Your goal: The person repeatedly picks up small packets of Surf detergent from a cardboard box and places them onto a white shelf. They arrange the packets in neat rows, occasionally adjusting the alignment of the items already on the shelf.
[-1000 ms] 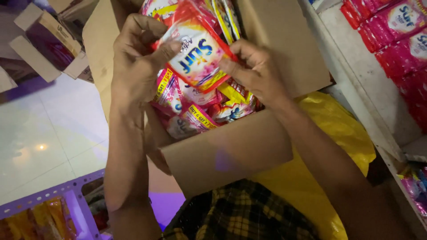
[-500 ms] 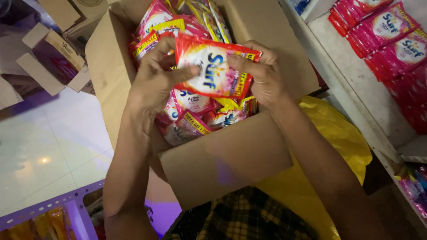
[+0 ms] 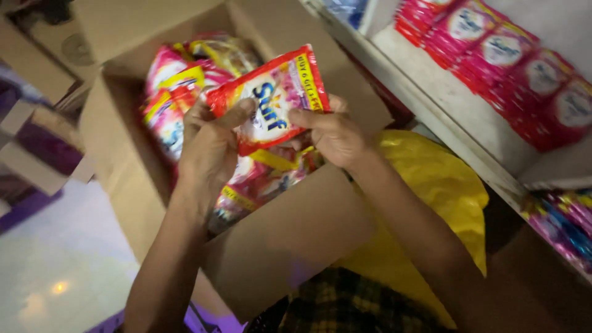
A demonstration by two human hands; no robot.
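Note:
Both my hands hold up one red and pink detergent sachet pack (image 3: 271, 98) above an open cardboard box (image 3: 290, 240). My left hand (image 3: 213, 148) grips the pack's left side with the thumb across its front. My right hand (image 3: 333, 132) pinches its lower right edge. Inside the box lie several more pink, red and yellow sachet packs (image 3: 172, 92), partly hidden behind my hands.
A white shelf (image 3: 456, 117) on the right carries a row of pink sachet packs (image 3: 512, 61), with more packets (image 3: 561, 222) on the shelf below. A yellow plastic bag (image 3: 431, 191) sits beside the box. Other cardboard boxes (image 3: 37, 154) stand at left on a pale floor.
The sachet pack has been lifted higher out of the box and turned more level between my hands. The view has shifted right, showing more of the shelf.

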